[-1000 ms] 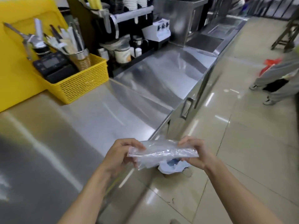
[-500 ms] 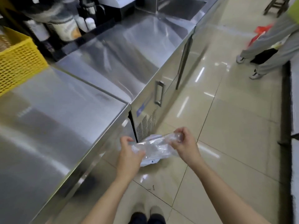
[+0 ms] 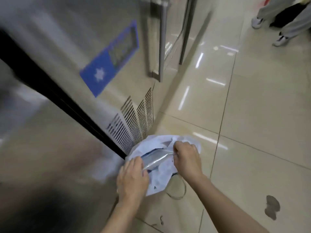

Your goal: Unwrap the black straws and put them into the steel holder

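I am gripping a clear plastic wrapper (image 3: 156, 159) stretched between my closed left hand (image 3: 133, 178) at seven o'clock and my pinching right hand (image 3: 186, 158) at one o'clock, just above a white bin bag (image 3: 161, 179) at the cabinet's (image 3: 101, 47) foot.

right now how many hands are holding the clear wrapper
2: the left hand grips the lower left end of the clear wrapper, and the right hand pinches its upper right end, both over the white bag on the floor.
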`<state>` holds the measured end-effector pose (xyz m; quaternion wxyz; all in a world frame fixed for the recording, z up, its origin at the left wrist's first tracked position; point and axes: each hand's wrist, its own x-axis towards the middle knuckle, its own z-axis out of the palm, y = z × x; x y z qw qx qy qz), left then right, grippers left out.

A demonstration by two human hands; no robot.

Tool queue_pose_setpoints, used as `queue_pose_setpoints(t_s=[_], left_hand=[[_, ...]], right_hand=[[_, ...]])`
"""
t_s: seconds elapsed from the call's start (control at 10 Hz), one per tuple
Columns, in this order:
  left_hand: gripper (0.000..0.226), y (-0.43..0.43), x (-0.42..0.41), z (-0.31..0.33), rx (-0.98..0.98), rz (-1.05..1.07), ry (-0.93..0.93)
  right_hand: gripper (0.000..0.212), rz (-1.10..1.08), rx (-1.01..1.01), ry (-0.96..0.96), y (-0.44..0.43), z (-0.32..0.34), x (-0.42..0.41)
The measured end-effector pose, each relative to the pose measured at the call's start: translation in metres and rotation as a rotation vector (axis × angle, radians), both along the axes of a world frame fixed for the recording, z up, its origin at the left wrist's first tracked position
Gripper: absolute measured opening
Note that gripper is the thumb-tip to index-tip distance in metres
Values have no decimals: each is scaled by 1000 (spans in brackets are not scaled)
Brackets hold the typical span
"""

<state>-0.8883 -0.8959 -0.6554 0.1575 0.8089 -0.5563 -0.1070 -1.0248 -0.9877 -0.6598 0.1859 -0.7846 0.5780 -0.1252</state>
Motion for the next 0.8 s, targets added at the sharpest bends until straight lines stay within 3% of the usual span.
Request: queue_pose_setpoints(t_s=[0.1, 0.2, 0.3, 0.4, 0.5, 0.6, 0.7, 0.8], left_hand=[[36, -14, 6, -65, 140, -223, -275], [47, -26, 7, -117, 272, -362, -378], [26, -47, 12, -142, 412, -402, -394], [30, -65, 11, -162, 702, -363, -264], [38, -71, 8, -157, 927, -356, -86], [33, -68, 8, -137, 864, -358, -38], [35, -66, 9, -100, 649, -277, 54], [44, -53, 3, -49, 384, -247, -42]], right_hand=[[37, 159, -132, 113, -17, -69, 23], [14, 315, -170, 184, -28, -126, 42], [23, 401, 45, 353, -39, -162, 53], [14, 357, 550, 420, -44, -183, 58], [24, 351, 664, 406, -38, -186, 53], [31, 413, 613, 467, -33, -161, 46], [34, 442, 503, 437, -32, -120, 44], [51, 411, 400, 336, -25, -51, 31]])
